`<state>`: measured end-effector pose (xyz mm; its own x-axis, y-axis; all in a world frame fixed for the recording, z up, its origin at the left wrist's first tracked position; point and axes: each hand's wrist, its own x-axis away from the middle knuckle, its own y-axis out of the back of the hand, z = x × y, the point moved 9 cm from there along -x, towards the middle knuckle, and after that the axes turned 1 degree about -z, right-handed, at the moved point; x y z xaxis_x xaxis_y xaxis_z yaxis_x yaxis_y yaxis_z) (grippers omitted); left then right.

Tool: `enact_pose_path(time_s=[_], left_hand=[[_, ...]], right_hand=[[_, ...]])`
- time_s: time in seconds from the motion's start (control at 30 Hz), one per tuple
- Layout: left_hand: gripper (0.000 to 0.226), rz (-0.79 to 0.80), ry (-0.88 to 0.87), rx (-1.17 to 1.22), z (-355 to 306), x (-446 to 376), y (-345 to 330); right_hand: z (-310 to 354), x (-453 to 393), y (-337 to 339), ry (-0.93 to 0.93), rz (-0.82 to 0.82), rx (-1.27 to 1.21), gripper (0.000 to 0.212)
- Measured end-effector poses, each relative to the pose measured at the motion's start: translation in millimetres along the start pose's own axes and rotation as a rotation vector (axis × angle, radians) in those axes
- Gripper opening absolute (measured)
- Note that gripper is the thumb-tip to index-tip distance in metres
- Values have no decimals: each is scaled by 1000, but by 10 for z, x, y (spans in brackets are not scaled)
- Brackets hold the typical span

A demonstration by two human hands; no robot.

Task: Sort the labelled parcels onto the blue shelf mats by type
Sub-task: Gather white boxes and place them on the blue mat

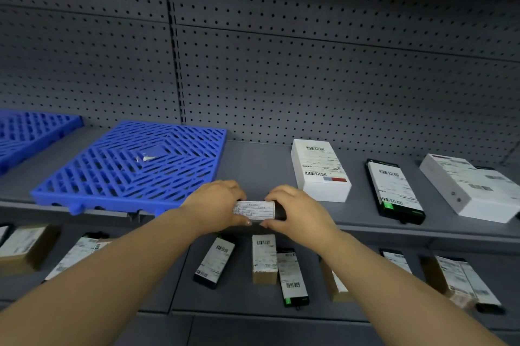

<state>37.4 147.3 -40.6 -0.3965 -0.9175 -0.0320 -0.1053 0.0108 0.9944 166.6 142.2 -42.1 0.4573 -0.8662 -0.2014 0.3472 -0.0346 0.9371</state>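
Grey pegboard backs the upper shelf (261,165), where a blue mat (135,165) lies left of a white parcel (320,171). Between them, at the shelf's front edge, the left hand (216,205) and right hand (295,213) both grip a small black labelled parcel (254,210) by its ends.

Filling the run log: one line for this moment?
hands: left, right both hold small labelled parcel | blue mat: no parcels | stage: sorting
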Motion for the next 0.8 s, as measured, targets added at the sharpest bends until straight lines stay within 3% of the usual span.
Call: enact_pose_path(time_s=[0.33, 0.6, 0.8], left_hand=[[45, -144, 39, -49, -66, 142, 284], [50, -240, 169, -121, 337, 693, 558], [60, -225, 295, -165, 938, 1166, 625]], right_hand=[[144, 22, 173, 71, -49, 72, 69], [751, -203, 124, 202, -49, 42, 51], [1396, -452, -57, 286, -52, 11, 52]])
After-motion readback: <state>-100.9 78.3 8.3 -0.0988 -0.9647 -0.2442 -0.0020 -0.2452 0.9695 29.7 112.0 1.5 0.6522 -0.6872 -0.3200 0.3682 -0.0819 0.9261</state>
